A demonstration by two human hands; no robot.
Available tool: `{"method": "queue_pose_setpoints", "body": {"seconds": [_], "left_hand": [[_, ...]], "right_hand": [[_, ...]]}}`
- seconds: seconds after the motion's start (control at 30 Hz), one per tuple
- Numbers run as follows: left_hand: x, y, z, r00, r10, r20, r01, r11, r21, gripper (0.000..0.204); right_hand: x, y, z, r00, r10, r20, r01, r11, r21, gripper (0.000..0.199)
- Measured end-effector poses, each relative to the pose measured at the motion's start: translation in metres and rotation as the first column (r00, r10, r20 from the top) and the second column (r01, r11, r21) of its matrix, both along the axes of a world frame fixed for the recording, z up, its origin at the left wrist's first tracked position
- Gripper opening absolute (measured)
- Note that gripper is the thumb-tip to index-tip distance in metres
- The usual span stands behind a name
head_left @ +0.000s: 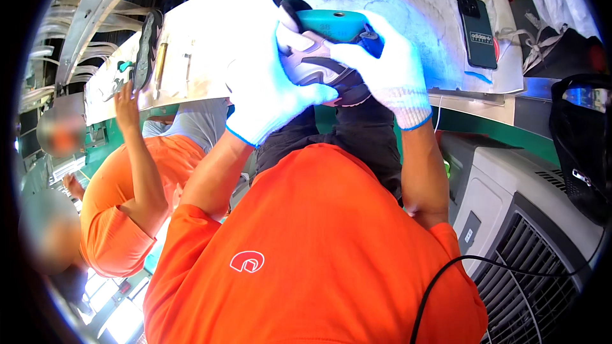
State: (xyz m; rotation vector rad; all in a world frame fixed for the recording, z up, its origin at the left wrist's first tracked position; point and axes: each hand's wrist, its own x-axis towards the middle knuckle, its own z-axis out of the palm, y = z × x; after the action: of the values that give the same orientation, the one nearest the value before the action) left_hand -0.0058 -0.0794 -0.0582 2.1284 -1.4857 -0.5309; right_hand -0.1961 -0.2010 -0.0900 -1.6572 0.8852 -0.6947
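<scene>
Clearly, both hands are full: they hold one shoe, pale and black, fitted on a teal last, over the near edge of the white bench. The left hand, gloved, cups its left side, thumb pointing across; the right hand wraps the other side, thumb laid on the upper. Both are closed round the shoe's bulk (glare washes out the fingers, so I can't tell how hard they press). I'd judge the step to be steadying or pressing the upper; the next move calls for one firm hand while the other shifts. Open bench lies rightward as far as the phone; on the left, a dark sole-shaped piece stands near a co-worker's hand.
</scene>
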Motion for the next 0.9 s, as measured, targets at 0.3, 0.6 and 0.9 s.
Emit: {"method": "queue_pose_setpoints", "body": {"seconds": [0.3, 0.6, 0.9], "left_hand": [[-0.015, 0.003, -0.010, 0.996, 0.072, 0.061, -0.072, 0.997, 0.005, 0.142], [-0.036, 0.002, -0.012, 0.975, 0.170, 0.145, -0.156, 0.982, -0.102, 0.143], [-0.021, 0.030, -0.027, 0.996, 0.084, -0.020, -0.086, 0.989, -0.117, 0.128]], "right_hand": [[-0.007, 0.003, -0.008, 0.998, 0.013, 0.058, -0.010, 0.998, -0.055, 0.068], [-0.006, -0.001, -0.021, 0.996, -0.001, 0.094, 0.019, 0.980, -0.198, 0.063], [-0.044, -0.025, -0.062, 0.809, -0.372, 0.456, 0.005, 0.780, 0.626, 0.038]]}}
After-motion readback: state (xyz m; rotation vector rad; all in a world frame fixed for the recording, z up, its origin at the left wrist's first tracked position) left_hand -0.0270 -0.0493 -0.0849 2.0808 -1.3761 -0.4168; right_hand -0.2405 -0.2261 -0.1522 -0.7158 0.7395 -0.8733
